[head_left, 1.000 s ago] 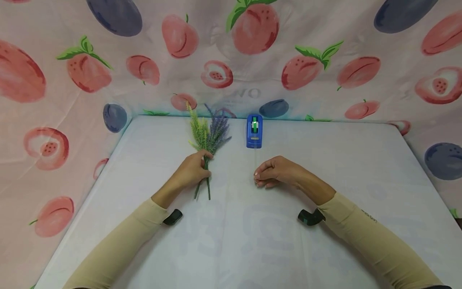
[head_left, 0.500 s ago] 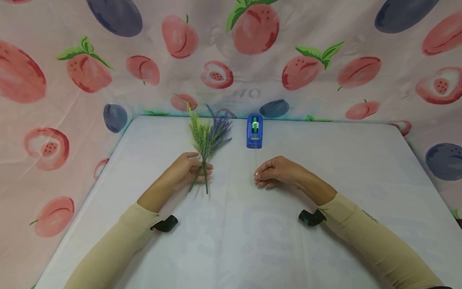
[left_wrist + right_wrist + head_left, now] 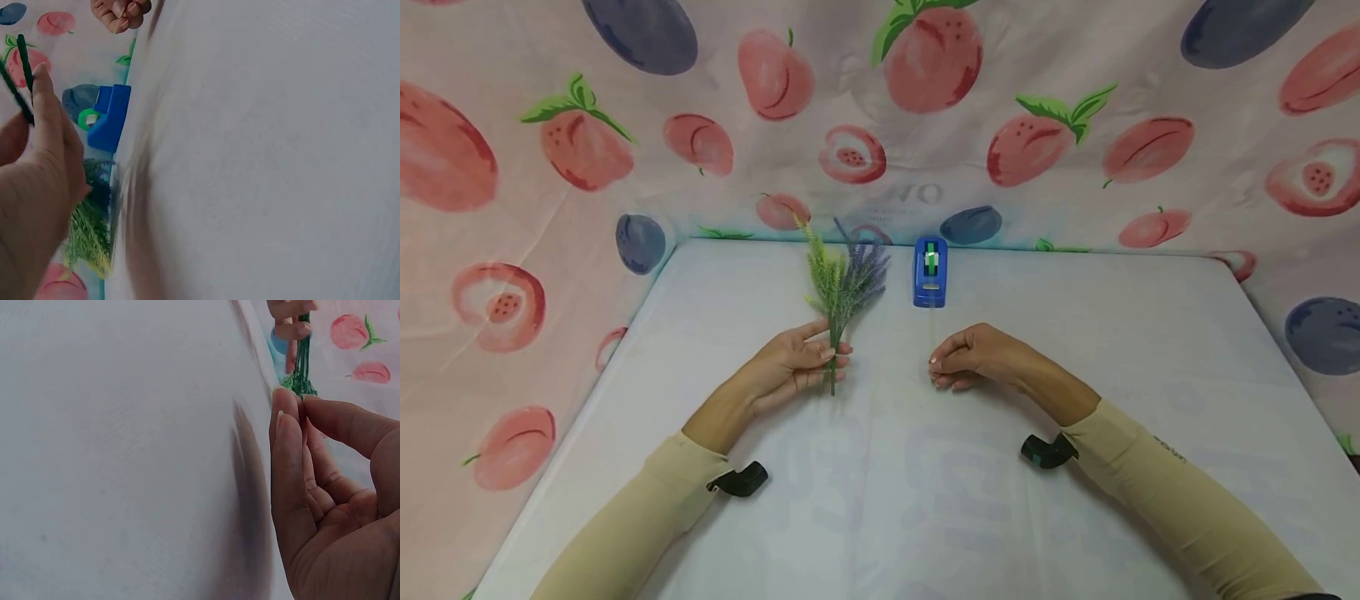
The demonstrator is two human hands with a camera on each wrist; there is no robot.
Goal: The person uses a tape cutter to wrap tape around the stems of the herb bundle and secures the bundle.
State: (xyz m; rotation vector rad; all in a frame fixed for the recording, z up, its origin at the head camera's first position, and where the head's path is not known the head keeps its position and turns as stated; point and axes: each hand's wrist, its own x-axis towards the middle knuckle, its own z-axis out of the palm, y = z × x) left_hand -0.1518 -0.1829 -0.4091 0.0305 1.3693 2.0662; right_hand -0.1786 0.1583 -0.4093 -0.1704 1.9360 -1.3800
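My left hand [image 3: 778, 367] holds a small bunch of artificial flowers by its green stems [image 3: 832, 379], thumb across the front and fingers behind. One sprig is yellow-green [image 3: 826, 279], the other purple [image 3: 867, 271]; their heads point away from me. In the left wrist view the stem ends [image 3: 25, 62] stick out past the fingers. To the right, my right hand [image 3: 981, 358] pinches the end of a clear tape strip [image 3: 932, 325] between thumb and fingertips. This faint strip runs back to a blue tape dispenser [image 3: 930, 292] with a green core, apart from both hands.
A white cloth covers the table [image 3: 1112, 333]. Behind and at the left hangs a fruit-patterned curtain [image 3: 925, 158]. Black wrist mounts stick out below the left sleeve [image 3: 741, 479] and the right sleeve [image 3: 1048, 452].
My left hand has loosened and turned, so its fingers now lie behind the stems with the thumb in front. The bunch has shifted slightly right, its stems closer together. The right hand stays put.
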